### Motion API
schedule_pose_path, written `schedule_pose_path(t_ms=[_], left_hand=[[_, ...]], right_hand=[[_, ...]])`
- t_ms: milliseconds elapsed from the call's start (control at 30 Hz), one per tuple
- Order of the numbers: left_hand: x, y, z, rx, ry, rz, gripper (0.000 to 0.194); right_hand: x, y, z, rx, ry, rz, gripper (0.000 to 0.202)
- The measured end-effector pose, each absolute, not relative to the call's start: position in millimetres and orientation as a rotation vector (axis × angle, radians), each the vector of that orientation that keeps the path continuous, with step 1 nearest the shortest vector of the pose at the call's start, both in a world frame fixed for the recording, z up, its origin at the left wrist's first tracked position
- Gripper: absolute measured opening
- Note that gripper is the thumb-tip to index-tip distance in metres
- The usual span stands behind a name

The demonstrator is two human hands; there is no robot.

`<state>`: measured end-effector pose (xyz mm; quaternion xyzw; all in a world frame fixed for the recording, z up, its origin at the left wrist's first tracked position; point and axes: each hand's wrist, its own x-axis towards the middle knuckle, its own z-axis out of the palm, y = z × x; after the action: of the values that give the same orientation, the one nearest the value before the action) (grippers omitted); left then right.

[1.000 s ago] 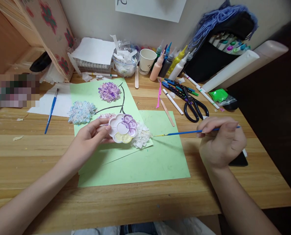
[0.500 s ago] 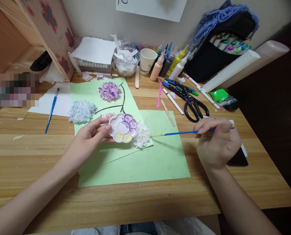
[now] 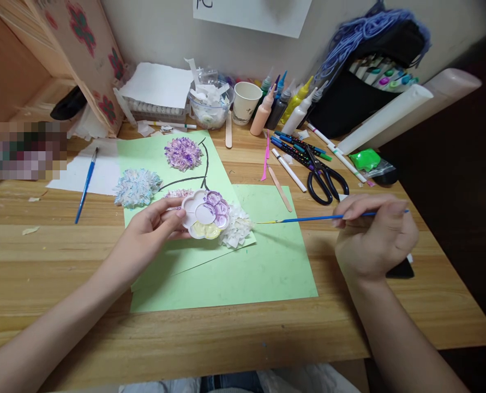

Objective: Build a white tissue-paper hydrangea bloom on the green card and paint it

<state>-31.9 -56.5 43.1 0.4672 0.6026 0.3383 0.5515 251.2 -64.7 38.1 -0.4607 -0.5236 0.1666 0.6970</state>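
Note:
My left hand (image 3: 161, 221) grips a white flower-shaped paint palette (image 3: 191, 206) by its left edge, with purple and yellow paint in its wells. Between the fingers of my right hand (image 3: 376, 237) is a thin blue paintbrush (image 3: 308, 219), its yellowish tip pointing left. That tip is beside the right edge of a white crumpled-paper flower (image 3: 238, 226); contact I cannot tell. The palette partly covers this flower and a pinkish one (image 3: 178, 194). A purple flower (image 3: 183, 153) and a pale blue one (image 3: 137, 187) lie on the green paper (image 3: 220, 164) with black drawn stems.
A second green sheet (image 3: 267, 273) lies underneath. Another paintbrush (image 3: 86, 185) rests at left on white paper. Black scissors (image 3: 327, 183), pens and a wooden stick (image 3: 280, 189) lie at right. Paint bottles (image 3: 263, 112), a paper cup (image 3: 246, 102) and a clear bowl (image 3: 212, 106) stand behind.
My right hand has shifted a little to the right with the paintbrush, drawing its tip slightly away from the white flower. My left hand and the palette are nearly still.

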Motion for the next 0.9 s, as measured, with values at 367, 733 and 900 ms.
schedule_pose_path(t_ms=[367, 733, 900], left_hand=[[-32, -58, 40, 1.129, 1.406, 0.792, 0.041], [-28, -62, 43, 1.047, 1.355, 0.771, 0.038], [-29, -62, 41, 1.042, 1.333, 0.785, 0.038]], right_hand=[[250, -66, 41, -0.987, -1.156, 0.470, 0.041], [243, -83, 25, -0.841, -1.660, 0.795, 0.030], [244, -84, 24, -0.829, -1.622, 0.776, 0.030]])
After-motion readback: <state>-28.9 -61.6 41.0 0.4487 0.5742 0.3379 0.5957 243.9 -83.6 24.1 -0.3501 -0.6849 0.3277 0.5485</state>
